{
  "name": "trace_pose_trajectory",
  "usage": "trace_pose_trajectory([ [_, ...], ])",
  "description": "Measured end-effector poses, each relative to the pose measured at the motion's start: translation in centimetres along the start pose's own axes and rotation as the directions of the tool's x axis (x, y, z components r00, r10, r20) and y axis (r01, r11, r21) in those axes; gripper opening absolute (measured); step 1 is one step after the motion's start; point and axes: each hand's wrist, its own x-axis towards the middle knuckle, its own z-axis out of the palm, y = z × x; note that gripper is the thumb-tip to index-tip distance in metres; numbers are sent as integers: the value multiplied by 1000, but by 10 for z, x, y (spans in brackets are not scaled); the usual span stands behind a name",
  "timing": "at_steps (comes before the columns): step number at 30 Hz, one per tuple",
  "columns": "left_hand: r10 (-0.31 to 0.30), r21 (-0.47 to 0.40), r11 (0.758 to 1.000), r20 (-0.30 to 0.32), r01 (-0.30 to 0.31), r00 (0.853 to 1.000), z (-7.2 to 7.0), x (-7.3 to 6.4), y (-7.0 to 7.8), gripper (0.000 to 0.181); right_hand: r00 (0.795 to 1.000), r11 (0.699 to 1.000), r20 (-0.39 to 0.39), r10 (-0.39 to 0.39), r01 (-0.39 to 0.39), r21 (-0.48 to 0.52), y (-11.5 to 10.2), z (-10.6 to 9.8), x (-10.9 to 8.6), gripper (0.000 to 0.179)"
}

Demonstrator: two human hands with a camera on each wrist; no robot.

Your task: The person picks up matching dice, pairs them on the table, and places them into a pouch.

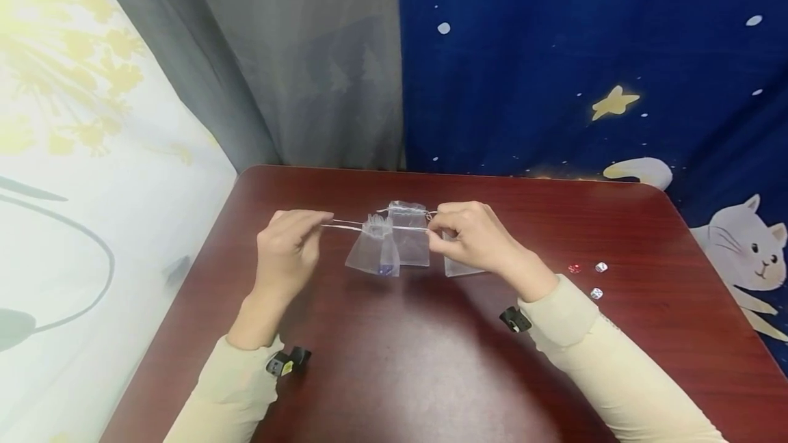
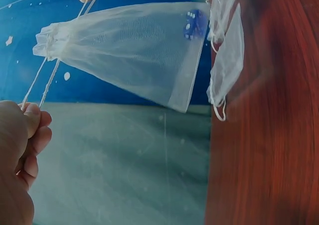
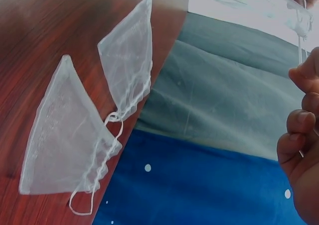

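A sheer white drawstring pouch [image 1: 369, 253] hangs between both hands, its neck gathered tight and its body flaring below. Inside it, at a bottom corner, sits a blue die [image 2: 193, 25] with white pips. The left hand [image 1: 288, 245] pinches the drawstring ends on one side between thumb and fingers. On the opposite side the right hand [image 1: 470, 234] pinches the other string ends. Both cords [image 2: 49, 83] run taut from the gathered neck. Part of the pouch lies outside the right wrist view's edge.
Two more sheer pouches [image 3: 65, 135] lie flat on the dark red table [image 1: 400, 361], one partly behind the right hand. To the right are a red die [image 1: 574, 269] and two clear dice [image 1: 601, 267]. Curtains [image 1: 308, 53] hang behind the table's far edge.
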Motion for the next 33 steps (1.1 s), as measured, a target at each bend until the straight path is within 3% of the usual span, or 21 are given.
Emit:
trace_pose_trajectory([
  [5, -102, -14, 995, -56, 102, 993, -8, -4, -7, 19, 1000, 1000, -6, 10, -11, -18, -1, 8, 6, 14],
  [10, -240, -64, 970, -99, 235, 966, -15, -6, -10, 20, 1000, 1000, 1, 10, -10, -16, -1, 15, 13, 14],
  [13, -331, -85, 943, -108, 323, 938, -18, -7, -11, 20, 1000, 1000, 11, 12, -11, -10, -1, 19, 16, 14],
  [17, -456, -158, 885, -94, 439, 885, -22, -12, -17, 17, 1000, 1000, 12, 23, -23, -6, 0, 26, 17, 14],
  [19, -501, -197, 856, -84, 478, 862, -23, -14, -20, 17, 1000, 1000, 15, 26, -26, -9, 0, 28, 19, 14],
  [21, -525, -213, 839, -79, 500, 848, -24, -17, -24, 17, 999, 999, 22, 30, -29, -15, 0, 31, 21, 14],
  [29, -538, -134, 838, -34, 529, 842, -27, -22, -38, 16, 993, 997, 102, 62, -58, -42, 7, 45, 28, 12],
  [33, -550, -37, 835, 14, 550, 835, -23, -28, -48, 13, 982, 992, 153, 108, -98, -76, 16, 55, 31, 10],
])
